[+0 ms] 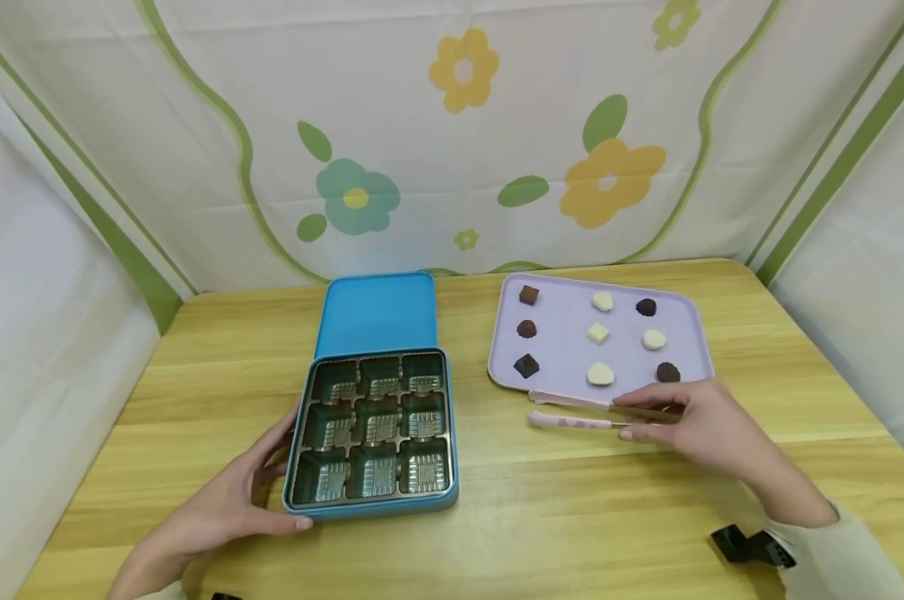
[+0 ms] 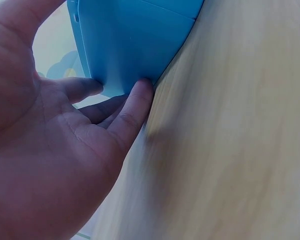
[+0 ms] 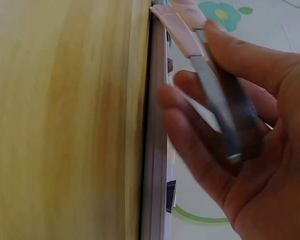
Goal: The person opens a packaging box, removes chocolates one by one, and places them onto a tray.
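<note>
A blue square tin (image 1: 442, 503) with a brown divided insert (image 1: 352, 421) of several compartments stands left of the middle. My left hand (image 1: 230, 500) rests at its left side, thumb by the near left corner. In the left wrist view, fingertips (image 2: 144, 86) touch the tin's blue wall (image 2: 135, 42) low down, near the table. My right hand (image 1: 695, 421) holds a pair of tongs (image 1: 571, 422) with pink tips and metal arms, pinched between thumb and fingers. The tips point left, apart, in front of a lilac tray (image 1: 564, 333). In the right wrist view, the tongs' bend (image 3: 245, 147) lies within the palm.
Several chocolates lie spaced out on the tray, such as a brown square (image 1: 529, 295), a white diamond (image 1: 597, 333) and a dark shell-like one (image 1: 667, 372). A blue lid (image 1: 380, 312) lies behind the tin. A flowered curtain (image 1: 462, 167) hangs behind the wooden table (image 1: 511, 533).
</note>
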Demonstrator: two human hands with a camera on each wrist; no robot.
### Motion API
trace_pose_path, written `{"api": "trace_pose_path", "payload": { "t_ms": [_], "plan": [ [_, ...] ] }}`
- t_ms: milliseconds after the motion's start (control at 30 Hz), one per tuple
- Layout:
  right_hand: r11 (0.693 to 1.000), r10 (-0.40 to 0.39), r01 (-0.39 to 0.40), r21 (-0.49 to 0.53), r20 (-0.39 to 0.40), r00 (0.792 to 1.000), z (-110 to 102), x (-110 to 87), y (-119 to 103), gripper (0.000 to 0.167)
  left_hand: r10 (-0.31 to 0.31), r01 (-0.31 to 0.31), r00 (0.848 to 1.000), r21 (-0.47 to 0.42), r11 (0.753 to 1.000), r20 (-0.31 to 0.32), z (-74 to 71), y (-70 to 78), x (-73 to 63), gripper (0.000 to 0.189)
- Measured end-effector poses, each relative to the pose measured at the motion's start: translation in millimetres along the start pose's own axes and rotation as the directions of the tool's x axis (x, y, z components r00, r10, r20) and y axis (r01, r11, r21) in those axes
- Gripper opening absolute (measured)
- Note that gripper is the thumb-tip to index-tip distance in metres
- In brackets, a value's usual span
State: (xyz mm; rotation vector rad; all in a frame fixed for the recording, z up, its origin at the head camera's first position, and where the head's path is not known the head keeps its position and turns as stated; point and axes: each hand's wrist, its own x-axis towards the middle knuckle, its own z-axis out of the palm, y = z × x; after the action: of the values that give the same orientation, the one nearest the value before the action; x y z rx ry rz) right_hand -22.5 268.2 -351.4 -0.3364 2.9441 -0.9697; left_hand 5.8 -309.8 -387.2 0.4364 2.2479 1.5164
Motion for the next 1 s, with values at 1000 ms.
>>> {"api": "trace_pose_path", "payload": {
  "t_ms": [1000],
  "plan": [
    [0.969,-0.194,0.206,-0.137,0.096,0.976,6.3,-2.4,5.6,0.032,0.008,-0.008,1.000,-0.035,0.999,0.022,0.6,4.4,1.2,0.126]
  ]
}}
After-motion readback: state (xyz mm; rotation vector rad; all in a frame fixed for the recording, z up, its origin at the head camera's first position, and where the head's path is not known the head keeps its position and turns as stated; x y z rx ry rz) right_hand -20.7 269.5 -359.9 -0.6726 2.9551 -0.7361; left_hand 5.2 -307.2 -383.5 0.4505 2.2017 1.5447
